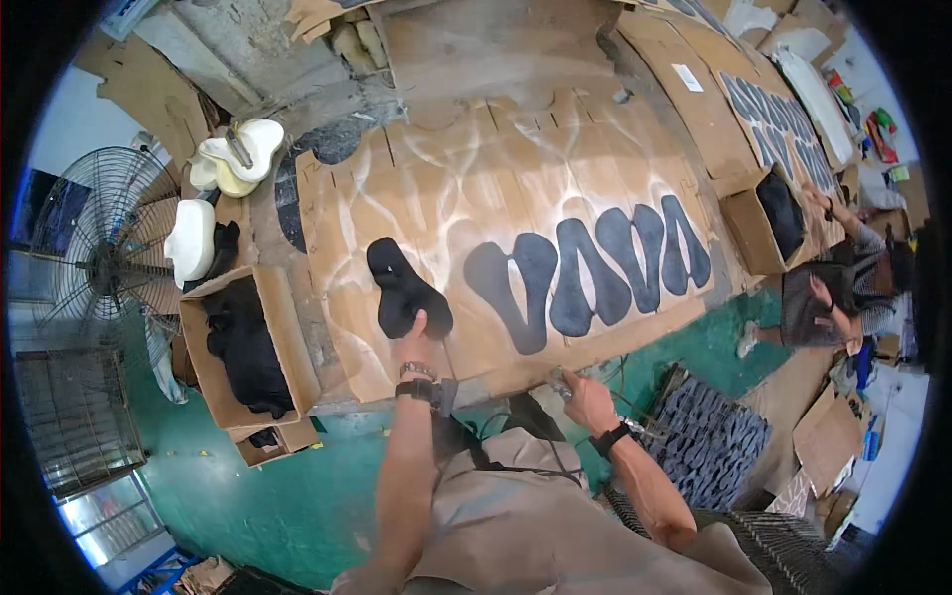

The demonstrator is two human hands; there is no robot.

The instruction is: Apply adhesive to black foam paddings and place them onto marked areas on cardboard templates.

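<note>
My left hand [416, 347] pinches the near end of a black insole [402, 288], its thumb on top, over the left part of a cardboard sheet [585, 159]. The insole's outline looks doubled; I cannot tell whether a second one lies under it. To its right, several dark insoles [592, 278] lie in a slanting row on the cardboard, the leftmost looking greyer. My right hand [592, 405] is closed around a metal spray gun [561, 387] at the table's near edge, largely hidden by the fingers. Pale outlines mark the cardboard.
At left stand a box of black pieces [248, 342], white moulded forms [190, 238] and a large fan [104, 263]. Another box [754, 233] stands at right, near a co-worker [858, 288]. A dark patterned mat [709, 436] lies on the green floor [288, 506].
</note>
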